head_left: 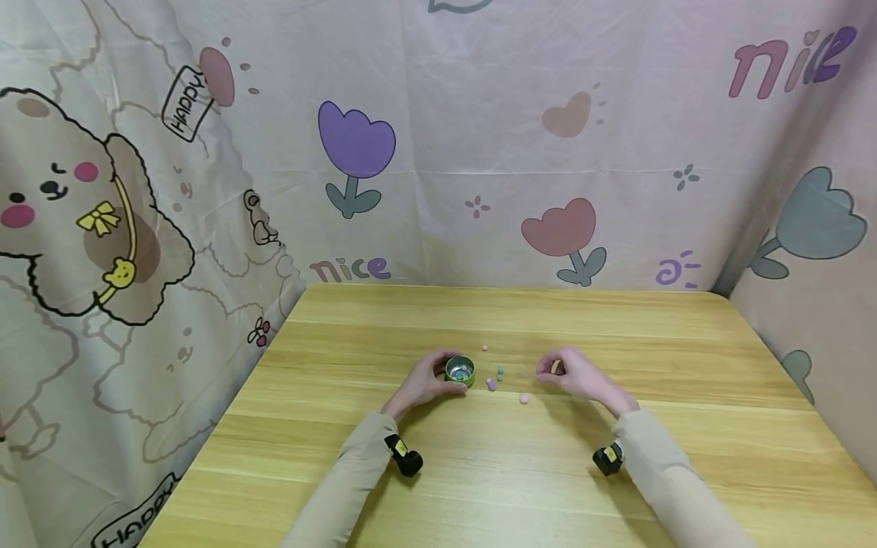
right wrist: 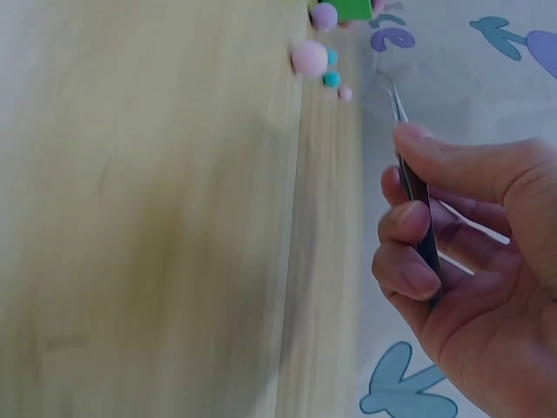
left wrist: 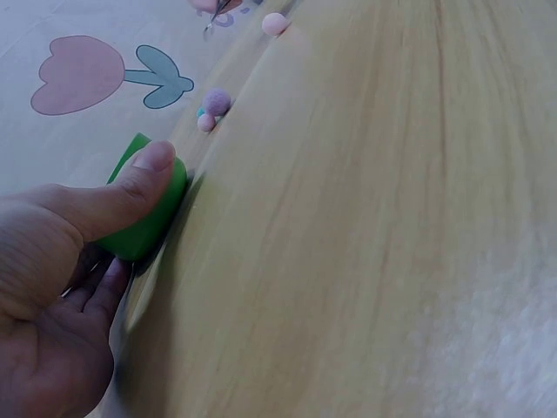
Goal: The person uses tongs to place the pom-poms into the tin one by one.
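Note:
A small green round tin (head_left: 460, 371) stands on the wooden table (head_left: 479, 472) with small coloured balls inside. My left hand (head_left: 426, 383) grips the tin (left wrist: 144, 209), thumb (left wrist: 130, 187) pressed on its side. My right hand (head_left: 572, 374) pinches thin metal tweezers (right wrist: 407, 165), whose tips (right wrist: 384, 80) point toward loose balls. A pink ball (head_left: 524, 398), a purple ball (head_left: 491, 385), teal balls (head_left: 500, 372) and a small pink one (head_left: 484, 348) lie between the hands. In the right wrist view the pink ball (right wrist: 308, 57) and teal balls (right wrist: 332, 70) lie just beyond the tips.
Printed cloth (head_left: 438, 137) with tulips and a cartoon dog walls the table at the back and both sides. A black wrist camera sits on each sleeve (head_left: 404, 457) (head_left: 607, 457). The table's near edge runs below the frame.

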Action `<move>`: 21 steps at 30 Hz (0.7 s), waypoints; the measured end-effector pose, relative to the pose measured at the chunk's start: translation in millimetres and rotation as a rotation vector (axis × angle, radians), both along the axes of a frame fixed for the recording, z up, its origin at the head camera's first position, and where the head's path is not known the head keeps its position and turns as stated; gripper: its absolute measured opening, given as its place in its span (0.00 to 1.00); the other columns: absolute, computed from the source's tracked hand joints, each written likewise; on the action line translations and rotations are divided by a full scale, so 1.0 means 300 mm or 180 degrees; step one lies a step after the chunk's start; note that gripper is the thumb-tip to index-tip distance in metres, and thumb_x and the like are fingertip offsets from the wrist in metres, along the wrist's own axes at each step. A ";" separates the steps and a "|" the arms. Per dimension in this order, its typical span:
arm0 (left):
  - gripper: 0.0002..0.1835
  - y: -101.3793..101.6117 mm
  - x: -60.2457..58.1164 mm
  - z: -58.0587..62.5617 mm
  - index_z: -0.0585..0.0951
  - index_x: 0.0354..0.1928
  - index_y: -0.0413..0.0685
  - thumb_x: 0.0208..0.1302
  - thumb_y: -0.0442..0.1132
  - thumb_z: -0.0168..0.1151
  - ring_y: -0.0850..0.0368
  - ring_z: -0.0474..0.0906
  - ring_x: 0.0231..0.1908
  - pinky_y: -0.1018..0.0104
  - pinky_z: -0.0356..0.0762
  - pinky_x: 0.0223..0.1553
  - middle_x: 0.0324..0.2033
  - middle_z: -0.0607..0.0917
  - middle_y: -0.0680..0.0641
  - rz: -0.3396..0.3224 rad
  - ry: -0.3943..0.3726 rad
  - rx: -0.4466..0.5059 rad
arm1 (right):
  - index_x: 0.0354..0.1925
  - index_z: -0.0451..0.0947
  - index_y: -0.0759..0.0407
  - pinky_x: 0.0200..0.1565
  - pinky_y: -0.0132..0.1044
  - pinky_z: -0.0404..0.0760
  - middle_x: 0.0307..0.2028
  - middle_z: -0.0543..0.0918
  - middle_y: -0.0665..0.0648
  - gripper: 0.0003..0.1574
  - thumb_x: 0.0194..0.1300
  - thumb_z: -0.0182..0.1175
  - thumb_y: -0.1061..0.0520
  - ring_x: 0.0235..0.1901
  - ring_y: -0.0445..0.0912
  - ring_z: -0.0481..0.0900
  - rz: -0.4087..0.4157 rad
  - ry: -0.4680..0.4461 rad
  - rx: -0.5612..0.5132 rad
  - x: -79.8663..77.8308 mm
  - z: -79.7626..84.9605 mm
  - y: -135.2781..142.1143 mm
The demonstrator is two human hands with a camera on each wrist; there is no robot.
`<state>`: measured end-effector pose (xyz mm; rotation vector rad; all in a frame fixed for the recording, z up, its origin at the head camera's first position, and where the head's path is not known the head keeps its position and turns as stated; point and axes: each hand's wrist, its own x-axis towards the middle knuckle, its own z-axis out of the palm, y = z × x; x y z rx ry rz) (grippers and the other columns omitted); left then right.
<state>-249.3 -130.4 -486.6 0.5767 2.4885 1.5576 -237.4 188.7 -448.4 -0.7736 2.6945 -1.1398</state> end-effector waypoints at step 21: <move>0.34 0.000 -0.006 -0.002 0.76 0.63 0.38 0.53 0.34 0.77 0.39 0.79 0.60 0.48 0.76 0.67 0.59 0.81 0.36 0.0009 0.0007 -0.0028 | 0.33 0.83 0.59 0.25 0.26 0.71 0.28 0.82 0.50 0.03 0.65 0.67 0.60 0.23 0.36 0.71 0.0287 -0.0290 0.0260 0.021 -0.003 0.042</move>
